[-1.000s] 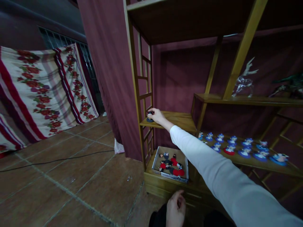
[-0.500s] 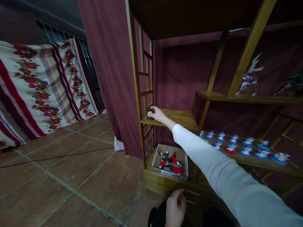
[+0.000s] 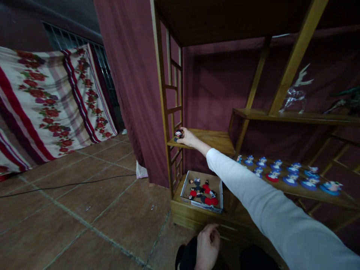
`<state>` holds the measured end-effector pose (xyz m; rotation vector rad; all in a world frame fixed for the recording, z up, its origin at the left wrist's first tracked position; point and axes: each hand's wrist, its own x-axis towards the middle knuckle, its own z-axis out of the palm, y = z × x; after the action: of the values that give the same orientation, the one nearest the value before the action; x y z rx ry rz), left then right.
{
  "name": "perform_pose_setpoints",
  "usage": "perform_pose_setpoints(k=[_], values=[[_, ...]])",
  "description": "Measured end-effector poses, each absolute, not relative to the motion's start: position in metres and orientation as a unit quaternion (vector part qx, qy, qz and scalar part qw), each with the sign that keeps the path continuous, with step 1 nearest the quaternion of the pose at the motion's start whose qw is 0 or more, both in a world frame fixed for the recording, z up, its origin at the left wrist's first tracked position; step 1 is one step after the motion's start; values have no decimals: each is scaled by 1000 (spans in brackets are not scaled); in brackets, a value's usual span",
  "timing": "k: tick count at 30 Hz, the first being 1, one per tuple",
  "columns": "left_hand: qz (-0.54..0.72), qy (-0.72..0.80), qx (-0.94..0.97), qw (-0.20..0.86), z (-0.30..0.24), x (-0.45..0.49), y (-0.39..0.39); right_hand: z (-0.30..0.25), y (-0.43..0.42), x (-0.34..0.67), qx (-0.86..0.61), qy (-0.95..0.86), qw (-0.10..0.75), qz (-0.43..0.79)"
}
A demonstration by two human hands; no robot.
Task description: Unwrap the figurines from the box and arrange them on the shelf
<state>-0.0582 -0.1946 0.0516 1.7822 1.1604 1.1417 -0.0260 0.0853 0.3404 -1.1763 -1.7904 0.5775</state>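
My right hand (image 3: 189, 138) reaches out to the left end of the middle shelf (image 3: 216, 139). Its thumb and index finger are on the right side of a small figurine (image 3: 178, 134) with dark hair, a pale face and a dark round base. The figurine stands upright at the shelf's front left corner. Low in front of me, my left hand (image 3: 208, 243) rests near my dark-clad leg with curled fingers and nothing visible in it. Below the shelf, an open cardboard box (image 3: 186, 198) holds several figurines with red and black bases, lying down.
Several blue and white figurines (image 3: 292, 178) stand in rows on the right shelf, one with a red base. A clear deer ornament (image 3: 295, 98) is on the shelf above. Left are a lattice side frame (image 3: 172, 88), a maroon curtain (image 3: 132, 90) and a cable (image 3: 84, 182) on the tiled floor.
My right thumb and fingers have shifted from across the figurine's front to its right side, so its face and body show more. My left hand has stayed where it was.
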Motion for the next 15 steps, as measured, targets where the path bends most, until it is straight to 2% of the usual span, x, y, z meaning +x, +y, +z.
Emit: perform_pose_setpoints(k=[5, 15], values=[[442, 456, 688, 353, 58, -61, -197, 342, 81, -23, -500, -727, 428, 195], [435, 464, 686, 352, 62, -60, -198, 336, 92, -17, -478, -725, 445, 220]])
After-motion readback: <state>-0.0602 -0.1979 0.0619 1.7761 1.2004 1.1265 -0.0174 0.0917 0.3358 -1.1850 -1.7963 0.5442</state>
